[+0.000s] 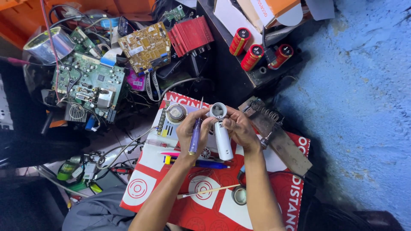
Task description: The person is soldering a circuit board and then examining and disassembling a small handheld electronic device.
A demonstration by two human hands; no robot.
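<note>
At the centre of the frame we see both forearms rising from the bottom edge. The left hand (193, 128) grips a purple screwdriver (195, 134), tip upward; the right hand (240, 128) clasps a small white handheld device (222, 132) above the red-and-white mat (171, 196).

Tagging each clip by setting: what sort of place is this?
Most likely an informal electronics repair spot. Bare circuit boards and tangled wires are piled at the left, a soldering iron stand sits beside the red mat, and the left hand holds a screwdriver against a small white device.
</note>
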